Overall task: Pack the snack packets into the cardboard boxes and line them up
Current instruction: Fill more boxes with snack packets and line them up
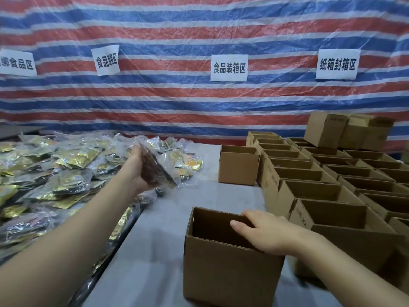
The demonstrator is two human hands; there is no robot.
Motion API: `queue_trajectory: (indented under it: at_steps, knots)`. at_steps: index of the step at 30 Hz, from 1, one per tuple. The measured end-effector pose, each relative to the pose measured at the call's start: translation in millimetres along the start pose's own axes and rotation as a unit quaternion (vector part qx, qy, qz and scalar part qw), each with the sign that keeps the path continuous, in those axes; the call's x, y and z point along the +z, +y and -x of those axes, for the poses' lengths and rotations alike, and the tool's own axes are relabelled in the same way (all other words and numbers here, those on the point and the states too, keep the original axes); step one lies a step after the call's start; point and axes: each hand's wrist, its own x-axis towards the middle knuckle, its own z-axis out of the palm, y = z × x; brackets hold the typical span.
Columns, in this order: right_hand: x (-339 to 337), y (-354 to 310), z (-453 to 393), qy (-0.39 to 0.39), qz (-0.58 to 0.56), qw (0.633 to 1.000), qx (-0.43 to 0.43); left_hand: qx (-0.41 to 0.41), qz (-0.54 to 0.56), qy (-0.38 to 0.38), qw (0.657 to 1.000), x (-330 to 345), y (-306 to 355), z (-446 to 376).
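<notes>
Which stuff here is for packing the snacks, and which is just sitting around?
For the job:
- snack packet held in the left hand
- open box, right hand on its rim
- pile of packets
- rows of open boxes

Just around:
- striped tarp
- paper signs

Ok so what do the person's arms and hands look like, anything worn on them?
Both arms are bare as far as the frame shows: no sleeves, gloves, watch or bands visible. The left hand and right hand show no rings; the fingers have short, unpainted nails.
</notes>
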Motion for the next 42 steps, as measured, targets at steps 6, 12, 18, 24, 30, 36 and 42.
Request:
queue_trajectory:
  at_steps: [6,12,18,24,30,36,42]
  knots:
    - [-56.3,-33.5,-19.9,0.127,-0.214,0.964,-0.092,-0.047,-0.044,-0.130,0.989,65.8,-22.5,40.8]
    - [-73.6,-58.9,-30.5,0.103,-0.463,0.864,-0.167,0.009,-0.080,-0.138,0.987,127.4,-54.4,65.5]
    - [-58.2,-50.4,-32.8,0.081,-0.583,0.795,-0.149,0.131,-0.232,-0.129,0.955,145.0,-53.5,75.5]
    - [-58.7,-51.3,-37.1,0.091,-0.652,0.739,-0.143,0.282,-0.368,-0.121,0.878,148.2,-67.1,94.3]
    - [-59.4,-25.5,-27.2,0.044,-0.712,0.672,-0.197,0.277,-0.448,-0.215,0.823,139.8,-64.3,98.3]
    - [-59.6,6.6,-8.7,0.046,-0.672,0.704,-0.225,0.197,-0.500,-0.256,0.804,78.7,-57.1,71.9]
    - [-40.8,15.7,-5.8,0.034,-0.544,0.813,-0.203,0.068,-0.494,-0.245,0.832,13.4,-106.0,52.5]
